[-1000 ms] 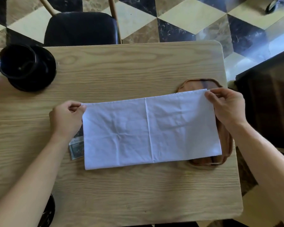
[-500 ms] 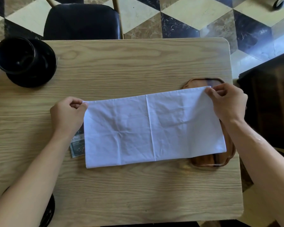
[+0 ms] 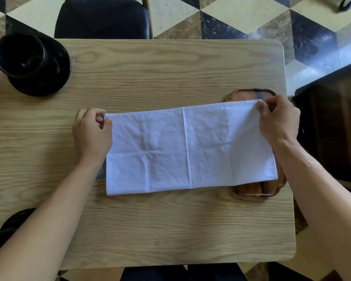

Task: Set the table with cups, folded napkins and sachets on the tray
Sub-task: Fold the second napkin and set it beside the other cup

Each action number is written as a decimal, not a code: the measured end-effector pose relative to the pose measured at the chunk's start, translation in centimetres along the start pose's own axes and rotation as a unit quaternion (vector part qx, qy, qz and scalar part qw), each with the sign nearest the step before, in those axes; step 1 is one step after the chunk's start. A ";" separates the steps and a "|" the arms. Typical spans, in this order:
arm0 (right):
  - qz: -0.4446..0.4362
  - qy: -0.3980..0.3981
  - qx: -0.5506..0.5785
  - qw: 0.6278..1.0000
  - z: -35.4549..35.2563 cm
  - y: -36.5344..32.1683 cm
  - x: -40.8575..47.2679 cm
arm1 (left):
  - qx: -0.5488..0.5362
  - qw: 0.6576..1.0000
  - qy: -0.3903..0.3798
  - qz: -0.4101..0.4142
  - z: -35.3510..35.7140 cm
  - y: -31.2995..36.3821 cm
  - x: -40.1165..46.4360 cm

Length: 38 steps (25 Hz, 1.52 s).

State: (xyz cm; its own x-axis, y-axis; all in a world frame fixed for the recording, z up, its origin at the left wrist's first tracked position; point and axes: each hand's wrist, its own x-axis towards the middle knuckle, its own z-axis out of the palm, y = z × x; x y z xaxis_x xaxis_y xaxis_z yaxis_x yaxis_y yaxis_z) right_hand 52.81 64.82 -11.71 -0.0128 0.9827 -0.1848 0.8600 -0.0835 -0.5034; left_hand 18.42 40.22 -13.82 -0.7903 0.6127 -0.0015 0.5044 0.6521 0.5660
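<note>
On the wooden table (image 3: 150, 78), mid-surface: white napkin (image 3: 180, 149), folded to a long rectangle, lying flat with a vertical crease near its middle.

Left hand (image 3: 91, 132): fingers curled, thumb and fingertips pinching napkin's far left corner. Knuckles up, back of hand toward camera. Forearm runs in from lower left, angled across the table's near edge.

Right hand (image 3: 278, 120): fingers curled, thumb and forefinger pinching napkin's far right corner, the corner lifted slightly off the surface. Back of hand up, wrist bent. Forearm comes in from lower right, over the table's right edge.

Napkin's right end drapes over the wooden tray (image 3: 251, 93), which sits near the table's right edge; only the tray's far rim and near rim show past the cloth. Contents of tray hidden.

Sachet (image 3: 100, 173): a sliver of it visible at napkin's left edge, mostly under cloth and left wrist.

Far left corner of table: black cup (image 3: 18, 55) standing on a black saucer (image 3: 55, 65). Another dark round item (image 3: 10, 224) at near left edge, partly behind left forearm; cannot tell what it is.

Black-seated chair (image 3: 101, 17) beyond the far edge.
</note>
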 end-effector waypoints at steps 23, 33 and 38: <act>-0.434 -0.115 -0.175 0.876 5.9 -1.6 -16.8 | 0.234 0.927 -0.150 0.252 5.3 5.4 -15.3; -0.302 -0.122 -0.254 0.911 2.2 8.4 -12.9 | 0.260 0.941 -0.109 0.190 4.8 -0.3 -15.4; -0.265 -0.112 -0.270 0.919 1.5 9.1 -12.7 | 0.254 0.941 -0.099 0.200 4.0 -1.6 -15.2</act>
State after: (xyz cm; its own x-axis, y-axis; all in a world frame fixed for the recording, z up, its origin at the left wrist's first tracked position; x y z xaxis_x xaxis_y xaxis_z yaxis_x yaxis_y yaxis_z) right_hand 60.05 51.34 -15.27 -0.5553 0.7982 -0.2336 0.8298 0.5505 -0.0914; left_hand 31.01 31.66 -18.02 -0.4475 0.8926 -0.0551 0.8885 0.4508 0.0862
